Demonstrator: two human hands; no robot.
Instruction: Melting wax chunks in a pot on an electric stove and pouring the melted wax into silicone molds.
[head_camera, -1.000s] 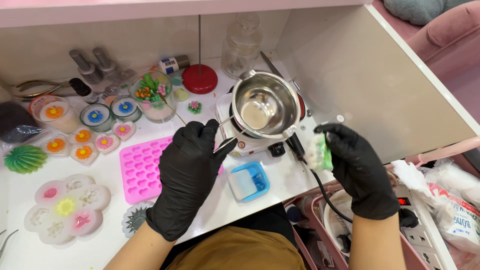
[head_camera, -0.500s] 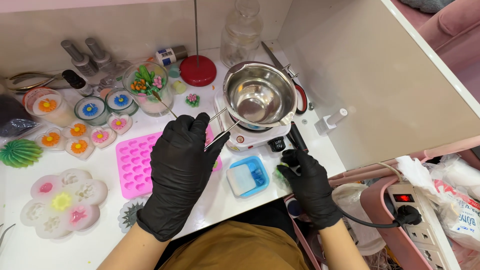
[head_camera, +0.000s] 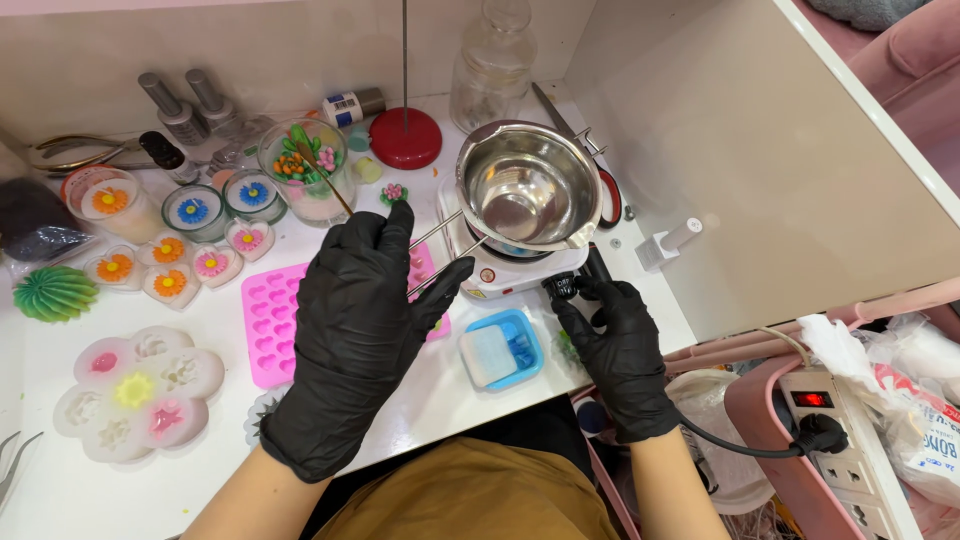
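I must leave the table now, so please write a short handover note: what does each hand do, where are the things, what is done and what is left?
Left hand: black glove, holds the wire handle of the steel pot.
Right hand: black glove, fingertips on the black knob at the front of the small white hotplate.
The pot sits on the hotplate; inside it looks empty.
Pink heart mould lies under the left hand, cavities empty. Blue tray lies between the hands.
The hotplate cable runs to a power strip, its switch lit red.
Done: pot placed on the hotplate.
Left: nothing melted or poured yet.
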